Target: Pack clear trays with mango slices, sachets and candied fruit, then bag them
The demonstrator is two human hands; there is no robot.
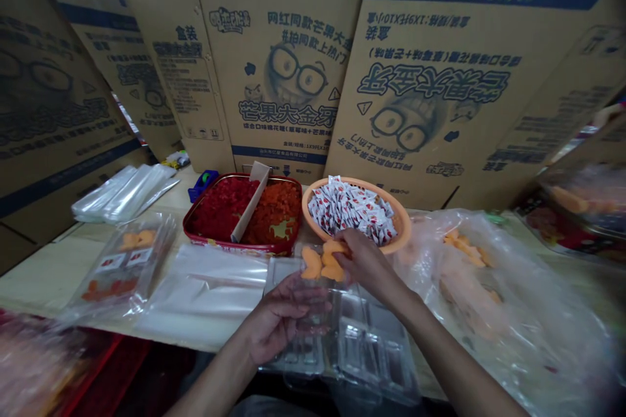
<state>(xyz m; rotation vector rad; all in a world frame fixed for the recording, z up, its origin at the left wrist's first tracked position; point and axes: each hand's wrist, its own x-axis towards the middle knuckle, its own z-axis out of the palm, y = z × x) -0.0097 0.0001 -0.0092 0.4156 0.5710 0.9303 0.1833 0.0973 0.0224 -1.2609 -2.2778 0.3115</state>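
My left hand (281, 319) is closed on the side of a clear plastic tray (313, 322), which is hard to make out against the trays behind it. At the tray's far end are several orange, curved candies (312, 262). My right hand (366, 260) pinches the candies on the right side there, its fingertips partly hidden behind them. More clear compartment trays (374, 339) lie under and beside my hands at the table's front edge. Just beyond my right hand stands an orange bowl (403, 225) heaped with small white printed sachets (349, 208).
A red-rimmed tin (190, 234) holds red and orange pieces split by a card divider (251, 202). Left lie a filled clear pack (120, 260), plastic bags (124, 192) and a blue tape dispenser (200, 187). Right is a large plastic bag (508, 313) with orange candies. Cartons (278, 78) wall the back.
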